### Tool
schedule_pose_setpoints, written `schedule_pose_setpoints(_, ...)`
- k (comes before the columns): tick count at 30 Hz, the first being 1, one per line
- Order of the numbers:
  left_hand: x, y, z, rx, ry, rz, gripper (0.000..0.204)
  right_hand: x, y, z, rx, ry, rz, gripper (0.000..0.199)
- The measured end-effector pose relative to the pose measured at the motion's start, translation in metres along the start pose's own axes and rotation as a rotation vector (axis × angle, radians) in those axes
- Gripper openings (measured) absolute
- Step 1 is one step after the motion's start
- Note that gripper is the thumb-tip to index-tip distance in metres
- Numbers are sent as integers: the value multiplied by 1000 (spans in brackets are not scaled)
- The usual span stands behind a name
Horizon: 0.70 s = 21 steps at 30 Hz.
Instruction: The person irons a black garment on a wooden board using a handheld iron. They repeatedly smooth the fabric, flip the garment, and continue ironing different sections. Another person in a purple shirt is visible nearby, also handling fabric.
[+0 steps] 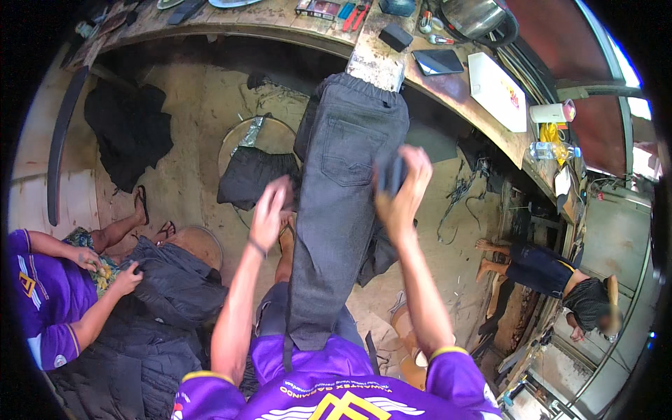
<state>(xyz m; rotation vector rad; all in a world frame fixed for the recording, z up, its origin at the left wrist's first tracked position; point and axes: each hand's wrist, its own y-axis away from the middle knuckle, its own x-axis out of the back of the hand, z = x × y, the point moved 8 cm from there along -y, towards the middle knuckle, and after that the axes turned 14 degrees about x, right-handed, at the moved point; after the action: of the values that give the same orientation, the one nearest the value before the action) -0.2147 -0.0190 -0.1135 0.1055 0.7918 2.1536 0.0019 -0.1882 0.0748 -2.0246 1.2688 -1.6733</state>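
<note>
A pair of black trousers (339,210) with an elastic waist and a stitched back pocket lies lengthwise in front of me. Its waist end rests on a narrow pale board (374,72), and its lower end reaches my lap. Over the right edge, beside the pocket, my right hand (404,183) grips a dark block-like thing (390,173), blurred by motion. My left hand (271,215) hovers at the trousers' left edge. Its fingers are smeared, so whether they hold anything is unclear.
A curved wooden workbench (294,26) carries a black block (396,37), a phone (438,61), a white box (497,91), a pot (476,17) and a bottle (553,150). At left another person (52,301) handles dark cloth (150,322); a second person (553,273) is at right. Black garments (259,175) lie below.
</note>
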Motion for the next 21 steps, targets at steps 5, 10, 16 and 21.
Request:
schedule_pose_setpoints(5, -89, -84, 127, -217, -343, -29, 78, -50, 23, 80, -471, -312, 308, 52)
schedule_pose_setpoints(10, -49, -6, 16, -174, -456, 125, 56, -5, 82, -42, -323, -48, -29, 55)
schedule_pose_setpoints(16, 48, 125, -194, 661, -140, -87, 55, -41, 67, -161, -137, -128, -142, 55)
schedule_pose_setpoints(21, 3, 207, -166, 498, -217, -495, 69, -147, -14, -108, -132, -209, -229, 80)
